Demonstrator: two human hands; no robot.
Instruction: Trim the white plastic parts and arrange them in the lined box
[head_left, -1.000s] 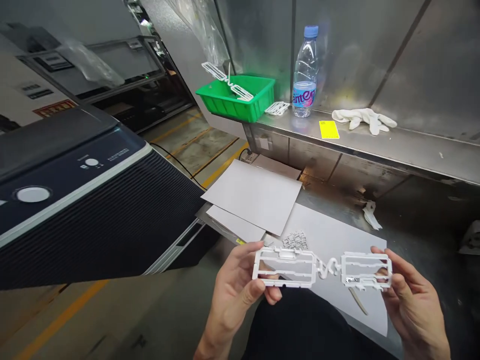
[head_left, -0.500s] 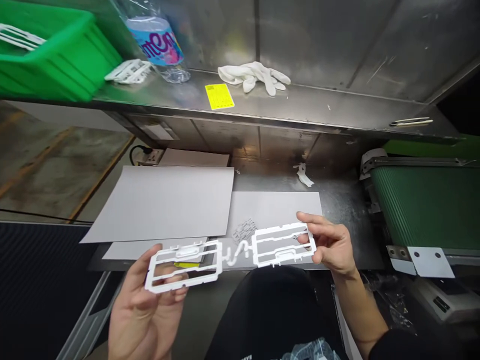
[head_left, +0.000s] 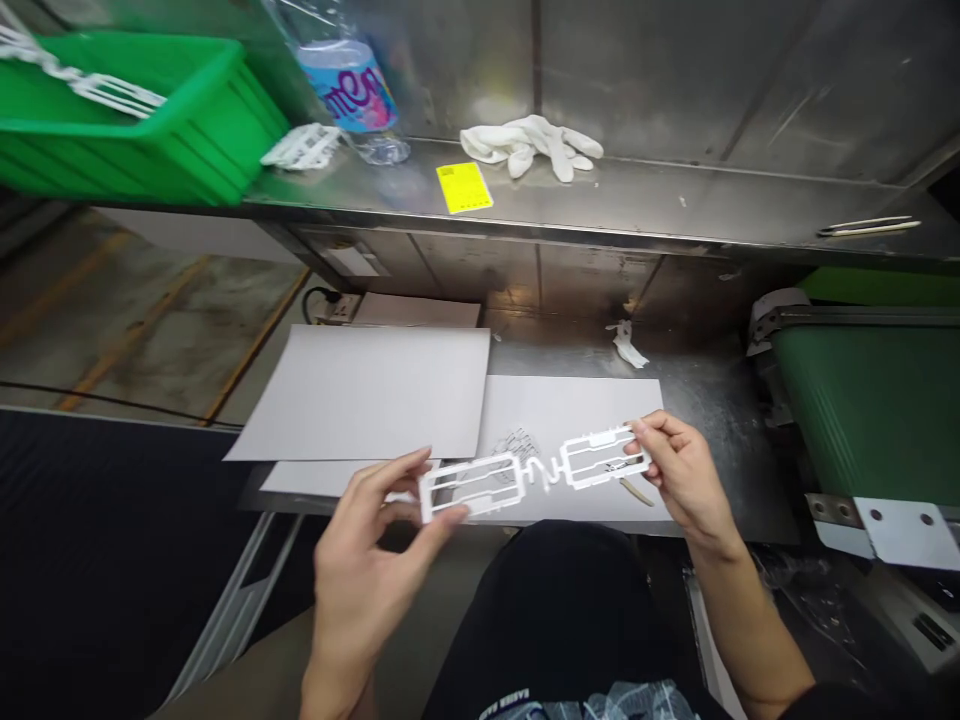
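Between my two hands stretches a white plastic part (head_left: 517, 458), made of two slotted rectangular frames joined by a thin wavy strip. My left hand (head_left: 375, 545) pinches the outer end of the left frame between thumb and fingers. The far end of the right frame is gripped by my right hand (head_left: 682, 475). Below the part lie white sheets (head_left: 585, 405) on the metal bench, with a small grey lattice piece (head_left: 516, 445) on them. A thin tan-handled tool (head_left: 636, 492) shows just under the right frame; its kind is unclear.
On the shelf stand a green bin (head_left: 150, 150) with white parts, a water bottle (head_left: 352, 95), white gloves (head_left: 529, 145), a yellow label (head_left: 465, 188) and tweezers (head_left: 870, 227). A green conveyor belt (head_left: 870, 400) borders the bench at right. A crumpled white scrap (head_left: 628, 345) lies behind the sheets.
The white part has been turned over or tilted and moved right, and my left hand has shifted its hold to the frame's outer end. The view has swung slightly left.
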